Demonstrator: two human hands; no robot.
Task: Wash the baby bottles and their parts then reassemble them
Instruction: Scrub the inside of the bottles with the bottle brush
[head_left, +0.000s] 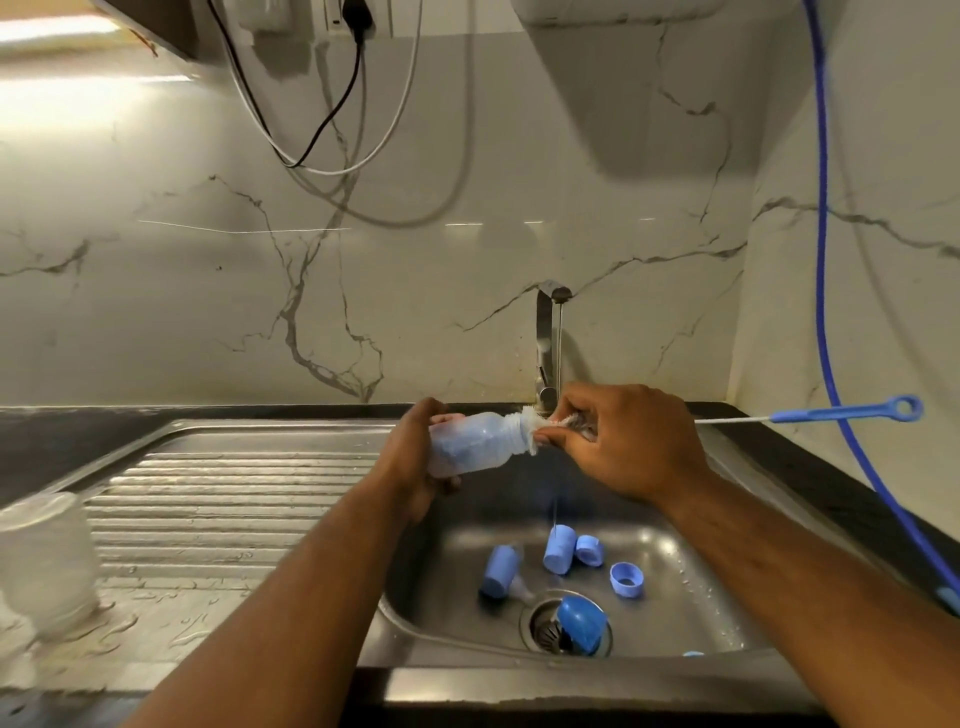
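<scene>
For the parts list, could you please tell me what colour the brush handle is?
The brush handle is blue, clearest in the head view.

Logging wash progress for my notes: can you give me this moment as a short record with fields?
left hand: holds translucent plastic baby bottle sideways above the steel sink
right hand: pinches white bristle end of blue-handled wire bottle brush at the bottle's mouth
steel tap: thin stream running
in sink: loose blue plastic caps and rings, one over the drain
reassembly: not started
</scene>
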